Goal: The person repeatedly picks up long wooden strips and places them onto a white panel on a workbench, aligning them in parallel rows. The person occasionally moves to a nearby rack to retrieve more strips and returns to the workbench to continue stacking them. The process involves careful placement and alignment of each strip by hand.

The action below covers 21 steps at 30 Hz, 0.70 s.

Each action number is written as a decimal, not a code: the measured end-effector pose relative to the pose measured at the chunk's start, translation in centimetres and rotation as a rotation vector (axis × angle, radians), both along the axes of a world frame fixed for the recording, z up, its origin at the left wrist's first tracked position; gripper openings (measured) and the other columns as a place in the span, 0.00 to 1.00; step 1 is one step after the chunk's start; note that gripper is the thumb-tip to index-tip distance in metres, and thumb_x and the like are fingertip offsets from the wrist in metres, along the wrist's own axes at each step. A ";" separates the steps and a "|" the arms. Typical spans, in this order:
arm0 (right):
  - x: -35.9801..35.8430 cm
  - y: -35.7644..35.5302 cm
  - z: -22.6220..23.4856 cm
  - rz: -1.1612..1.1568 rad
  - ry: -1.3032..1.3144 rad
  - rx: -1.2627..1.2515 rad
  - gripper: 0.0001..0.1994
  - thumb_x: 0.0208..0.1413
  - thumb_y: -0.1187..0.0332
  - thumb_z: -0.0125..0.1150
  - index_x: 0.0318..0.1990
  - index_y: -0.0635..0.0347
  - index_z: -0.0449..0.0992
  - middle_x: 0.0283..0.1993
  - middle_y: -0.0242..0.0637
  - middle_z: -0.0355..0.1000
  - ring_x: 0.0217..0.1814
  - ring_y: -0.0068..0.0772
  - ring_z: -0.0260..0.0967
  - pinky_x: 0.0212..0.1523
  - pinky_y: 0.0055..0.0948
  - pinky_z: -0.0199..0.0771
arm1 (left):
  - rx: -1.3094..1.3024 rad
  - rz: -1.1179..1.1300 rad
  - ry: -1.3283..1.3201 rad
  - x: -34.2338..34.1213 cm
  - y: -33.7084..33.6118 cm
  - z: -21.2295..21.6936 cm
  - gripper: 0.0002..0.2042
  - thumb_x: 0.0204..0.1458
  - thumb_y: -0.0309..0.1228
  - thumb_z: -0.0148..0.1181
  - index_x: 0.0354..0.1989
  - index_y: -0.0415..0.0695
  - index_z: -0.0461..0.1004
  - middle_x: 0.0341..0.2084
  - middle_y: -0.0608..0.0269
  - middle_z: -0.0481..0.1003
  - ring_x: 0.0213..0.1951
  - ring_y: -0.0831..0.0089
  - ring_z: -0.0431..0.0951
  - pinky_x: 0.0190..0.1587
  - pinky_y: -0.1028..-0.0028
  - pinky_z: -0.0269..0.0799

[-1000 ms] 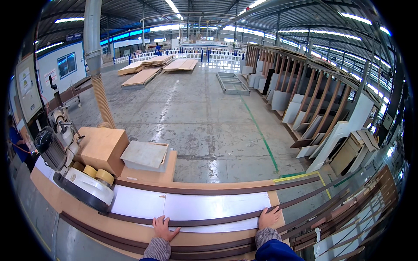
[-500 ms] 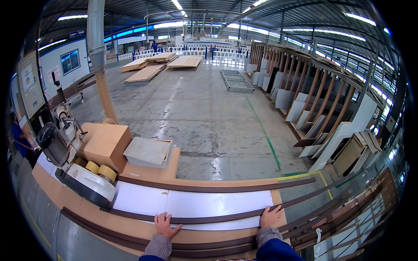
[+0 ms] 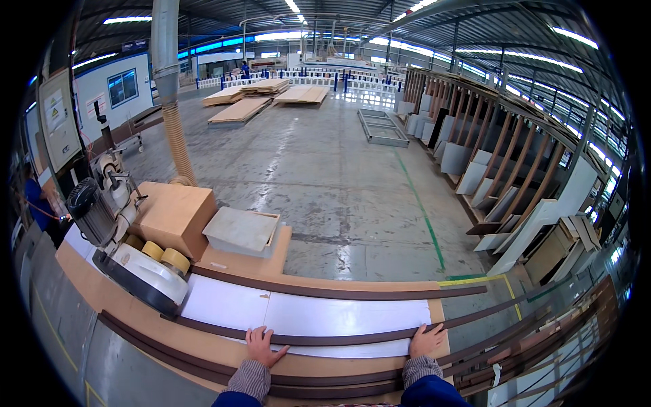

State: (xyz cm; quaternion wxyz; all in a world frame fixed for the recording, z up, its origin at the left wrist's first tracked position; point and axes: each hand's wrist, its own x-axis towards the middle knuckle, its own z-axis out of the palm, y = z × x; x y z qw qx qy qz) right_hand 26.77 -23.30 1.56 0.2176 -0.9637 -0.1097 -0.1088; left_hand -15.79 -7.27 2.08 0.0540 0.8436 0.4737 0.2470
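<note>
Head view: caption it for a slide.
Left hand and right hand on a brown strip over a tan worktable, near a machine with yellow rollers.

Yellow warning triangles [image 3: 53,104] on cabinet [image 3: 66,132]

I see a dark brown strip [image 3: 325,340], white sheet [image 3: 346,315], tan table [image 3: 312,366], blue sleeves [image 3: 432,392], finely patterned greyish cuffs [image 3: 422,370], yellow rollers [image 3: 175,261], and grey floor [image 3: 319,176] with a green line [image 3: 425,217].

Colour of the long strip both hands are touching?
The strip is dark brown; it shows best in the head view.
</note>
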 end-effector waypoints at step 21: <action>0.5 0.1 -1.5 -0.042 -0.118 -0.032 0.31 0.57 0.53 0.47 0.63 0.65 0.52 0.65 0.58 0.49 0.64 0.55 0.49 0.62 0.46 0.51 | 0.061 -0.019 -0.026 0.0 0.1 0.2 0.33 0.35 0.54 0.65 0.43 0.40 0.70 0.46 0.50 0.65 0.52 0.56 0.62 0.60 0.48 0.46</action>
